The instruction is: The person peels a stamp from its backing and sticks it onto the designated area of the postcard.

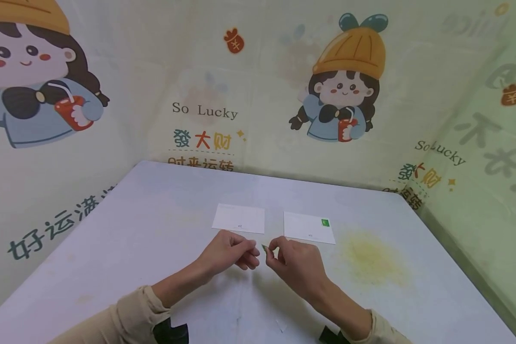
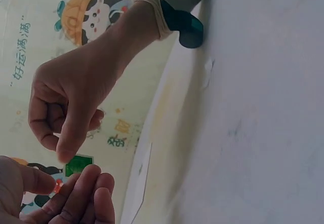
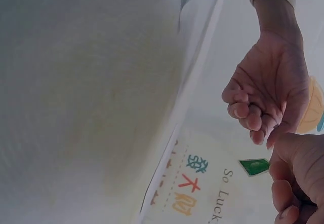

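Mid-frame, head view: right hand (image 1: 298,263) pinches green stamp (image 3: 253,166), edge hidden by fingertips; left hand (image 1: 232,251) empty, loosely curled. Just above, on worktop (image 1: 112,258): left card (image 1: 238,215), right card (image 1: 301,224) bearing second stamp (image 1: 325,222); print (image 1: 240,226) illegible. Sleeves (image 1: 124,310) cropped, bottom edge.

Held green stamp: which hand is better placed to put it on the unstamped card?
Probably the right hand: it pinches the green stamp, while the left hand holds nothing visible.
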Available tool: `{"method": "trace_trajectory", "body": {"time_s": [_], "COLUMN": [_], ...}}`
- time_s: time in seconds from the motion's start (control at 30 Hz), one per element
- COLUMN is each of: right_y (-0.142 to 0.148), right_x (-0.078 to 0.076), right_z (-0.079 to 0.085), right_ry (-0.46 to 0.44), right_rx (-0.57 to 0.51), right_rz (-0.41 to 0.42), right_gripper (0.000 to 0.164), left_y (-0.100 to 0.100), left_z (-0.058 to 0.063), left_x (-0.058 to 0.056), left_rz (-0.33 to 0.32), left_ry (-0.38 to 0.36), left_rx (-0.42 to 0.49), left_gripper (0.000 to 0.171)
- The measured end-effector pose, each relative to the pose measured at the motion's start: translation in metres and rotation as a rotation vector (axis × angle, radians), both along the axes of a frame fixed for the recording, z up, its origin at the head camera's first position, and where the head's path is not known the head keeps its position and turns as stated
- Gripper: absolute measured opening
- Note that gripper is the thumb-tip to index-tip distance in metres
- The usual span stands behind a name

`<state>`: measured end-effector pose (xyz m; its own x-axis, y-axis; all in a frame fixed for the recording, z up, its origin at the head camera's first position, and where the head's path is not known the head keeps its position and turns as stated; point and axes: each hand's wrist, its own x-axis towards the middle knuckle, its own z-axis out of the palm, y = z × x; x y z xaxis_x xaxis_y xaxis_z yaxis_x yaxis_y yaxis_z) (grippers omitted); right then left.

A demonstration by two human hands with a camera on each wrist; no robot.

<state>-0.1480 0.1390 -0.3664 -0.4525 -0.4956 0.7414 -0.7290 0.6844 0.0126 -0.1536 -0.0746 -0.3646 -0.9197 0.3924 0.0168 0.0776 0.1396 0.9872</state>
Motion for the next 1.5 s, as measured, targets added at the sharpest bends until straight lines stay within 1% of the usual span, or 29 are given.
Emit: {"method": "trace_trajectory", "body": {"time_s": [0.1, 0.2, 0.33, 0.53, 0.63, 0.67, 0.77, 0.8, 0.9, 1.0, 1.17, 1.23, 1.33, 1.5], "right_y": [0.000, 0.000, 0.001, 0.000, 0.000, 0.000, -0.001, -0.001, -0.001, -0.002, -0.003, -0.003, -0.003, -0.004], "right_x": [0.000, 0.002, 0.003, 0.005, 0.007, 0.007, 0.007, 0.008, 0.008, 0.009, 0.009, 0.008, 0.007, 0.007], "right_z": [0.002, 0.005, 0.006, 0.004, 0.004, 0.004, 0.003, 0.003, 0.003, 0.004, 0.003, 0.003, 0.003, 0.003], "right_ry": [0.096, 0.174, 0.227, 0.266, 0.272, 0.273, 0.274, 0.271, 0.265, 0.263, 0.266, 0.256, 0.227, 0.183], "right_rx": [0.025, 0.072, 0.108, 0.123, 0.124, 0.121, 0.118, 0.118, 0.115, 0.118, 0.131, 0.133, 0.126, 0.092], "right_rz": [0.022, 0.021, 0.035, 0.079, 0.092, 0.097, 0.105, 0.105, 0.107, 0.111, 0.114, 0.108, 0.093, 0.100], "right_gripper": [0.026, 0.027, 0.022, 0.025, 0.027, 0.025, 0.008, 0.005, 0.021, 0.027, 0.026, 0.020, 0.005, 0.023], "left_y": [0.002, 0.005, 0.008, 0.011, 0.011, 0.011, 0.011, 0.011, 0.011, 0.012, 0.012, 0.012, 0.012, 0.012], "left_z": [0.001, 0.004, 0.007, 0.006, 0.005, 0.005, 0.005, 0.005, 0.005, 0.006, 0.004, 0.004, 0.004, 0.004], "left_x": [0.001, 0.003, 0.005, 0.008, 0.009, 0.009, 0.009, 0.009, 0.009, 0.009, 0.010, 0.010, 0.009, 0.009], "left_rz": [-0.014, -0.021, -0.020, 0.000, 0.006, 0.009, 0.022, 0.027, 0.034, 0.036, 0.045, 0.049, 0.054, 0.056], "left_ry": [-0.035, -0.061, -0.083, -0.094, -0.102, -0.100, -0.091, -0.087, -0.087, -0.091, -0.092, -0.088, -0.083, -0.090], "left_rx": [0.036, 0.049, 0.057, 0.056, 0.058, 0.056, 0.046, 0.042, 0.040, 0.048, 0.052, 0.050, 0.045, 0.041], "left_gripper": [0.035, 0.036, 0.033, 0.032, 0.031, 0.031, 0.030, 0.030, 0.029, 0.028, 0.026, 0.026, 0.025, 0.023]}}
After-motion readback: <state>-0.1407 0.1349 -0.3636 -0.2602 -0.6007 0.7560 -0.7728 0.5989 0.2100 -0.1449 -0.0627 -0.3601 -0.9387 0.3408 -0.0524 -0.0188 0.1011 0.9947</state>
